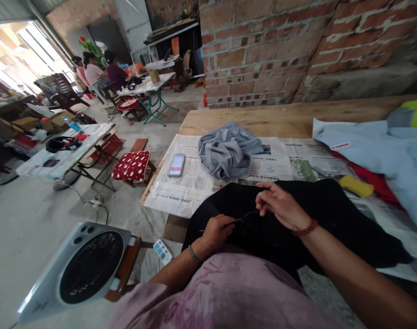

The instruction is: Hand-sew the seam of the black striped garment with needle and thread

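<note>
Black cloth (335, 210) drapes the surface's (280, 119) near edge, looking soft, light, best taken by a fold. Left hand (216, 232) pinches it, grip closed; right hand (280, 205) half-curls above; I can't tell its hold.

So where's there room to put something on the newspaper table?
Probably on the bare wood between the brick wall and grey cloth, or on newspaper between the phone and black cloth. The right's crowded: blue cloth, red cloth, yellow block.

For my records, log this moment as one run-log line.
left hand: gripping thin dark item over black cloth | right hand: hovering above same cloth | nearby: grey cloth on newspaper
</note>
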Action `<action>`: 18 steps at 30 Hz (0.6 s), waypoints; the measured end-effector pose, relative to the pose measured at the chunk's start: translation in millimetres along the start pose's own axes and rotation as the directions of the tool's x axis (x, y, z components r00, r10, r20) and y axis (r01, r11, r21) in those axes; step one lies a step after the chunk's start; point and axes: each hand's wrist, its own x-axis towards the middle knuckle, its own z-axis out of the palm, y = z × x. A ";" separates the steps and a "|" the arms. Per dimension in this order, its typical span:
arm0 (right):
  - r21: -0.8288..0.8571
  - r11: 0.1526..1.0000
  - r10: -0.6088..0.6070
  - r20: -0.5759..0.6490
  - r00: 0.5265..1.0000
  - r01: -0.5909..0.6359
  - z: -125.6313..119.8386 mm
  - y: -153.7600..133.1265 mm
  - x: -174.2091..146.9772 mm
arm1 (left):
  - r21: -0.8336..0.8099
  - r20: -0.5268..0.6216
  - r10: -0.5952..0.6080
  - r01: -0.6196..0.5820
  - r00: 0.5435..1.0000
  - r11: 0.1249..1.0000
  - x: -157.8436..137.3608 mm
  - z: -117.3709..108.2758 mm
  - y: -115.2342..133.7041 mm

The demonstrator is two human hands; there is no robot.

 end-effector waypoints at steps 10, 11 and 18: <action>-0.676 0.736 0.123 0.207 0.971 0.051 8.8 25.7 -18.0 | 0.223 -0.094 0.096 -0.073 0.991 0.972 -6.9 9.2 -3.7; -0.706 0.703 0.108 0.224 0.969 0.085 11.3 27.7 -17.7 | 0.245 -0.090 0.105 -0.080 0.990 0.966 -7.1 9.9 -3.6; -0.763 0.582 -0.045 0.316 0.948 0.282 21.9 34.6 -18.6 | 0.200 -0.083 0.074 -0.057 0.994 0.978 -7.6 6.9 -0.9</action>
